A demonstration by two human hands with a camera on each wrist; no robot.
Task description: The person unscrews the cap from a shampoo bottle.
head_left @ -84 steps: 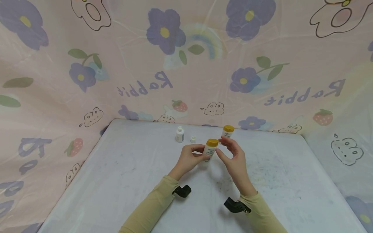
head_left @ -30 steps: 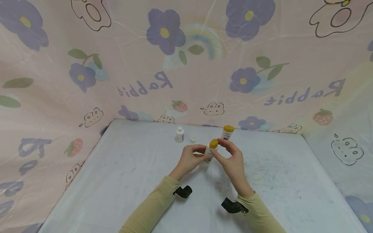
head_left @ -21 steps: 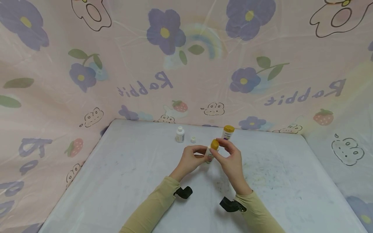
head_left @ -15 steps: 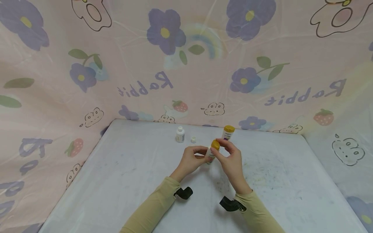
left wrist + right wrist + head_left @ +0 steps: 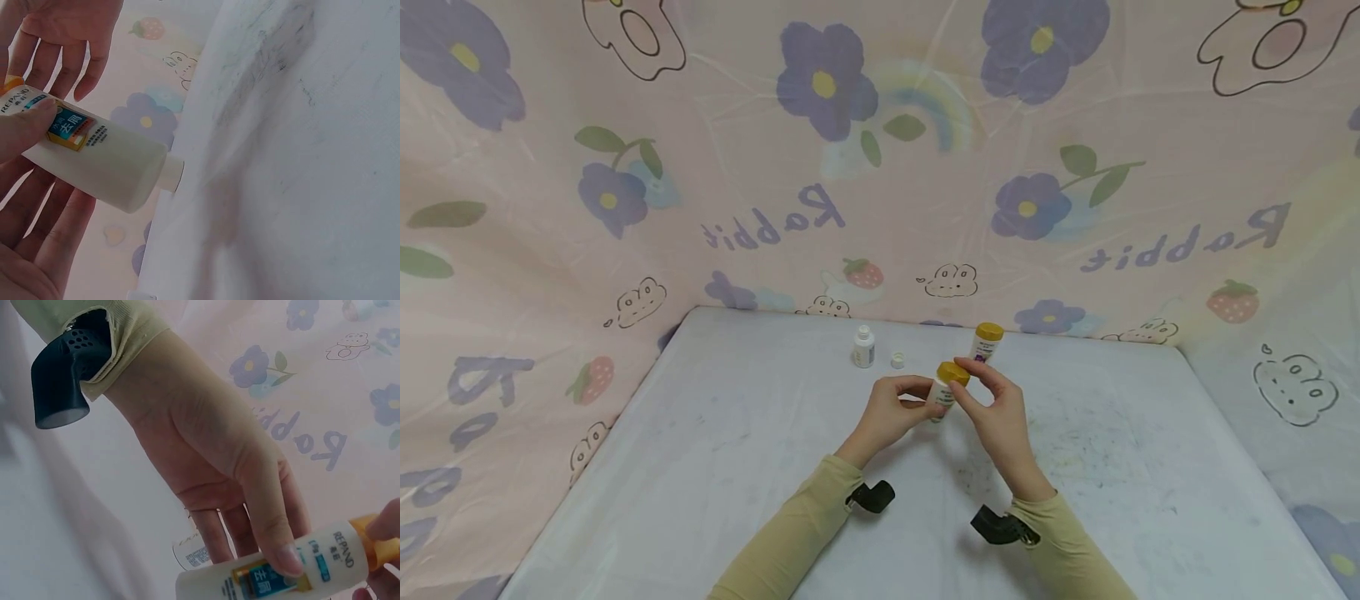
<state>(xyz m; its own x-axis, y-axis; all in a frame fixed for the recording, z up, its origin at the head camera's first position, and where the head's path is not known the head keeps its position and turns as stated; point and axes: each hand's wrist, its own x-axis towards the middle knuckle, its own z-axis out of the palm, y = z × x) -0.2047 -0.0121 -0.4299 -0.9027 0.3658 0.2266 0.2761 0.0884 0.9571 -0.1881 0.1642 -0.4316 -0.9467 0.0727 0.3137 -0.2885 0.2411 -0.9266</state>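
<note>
In the head view my left hand (image 5: 887,417) grips the body of a small white shampoo-type bottle (image 5: 942,395), holding it nearly upright above the table. Thumb and fingers of my right hand (image 5: 1006,429) pinch its yellow-orange cap (image 5: 953,372). Seen from the left wrist, the bottle (image 5: 106,165) lies sideways in frame, its label reading REPAND. The right wrist view catches my left thumb (image 5: 275,534) across that label, with right-hand fingertips (image 5: 389,522) on the cap at the frame's edge. A matching yellow-capped bottle (image 5: 987,342) stands behind my right hand, its lower part hidden.
A small white bottle (image 5: 864,347) stands at the back of the white-covered table (image 5: 700,467). Beside it lies a small white cap (image 5: 897,360). A flower-and-rabbit printed curtain (image 5: 925,167) hangs behind and along both sides.
My right hand has moved from beside the bottle onto its cap and pinches it. The cap looked narrow half a second ago and shows broad now, so it has turned. My left hand keeps its hold.
</note>
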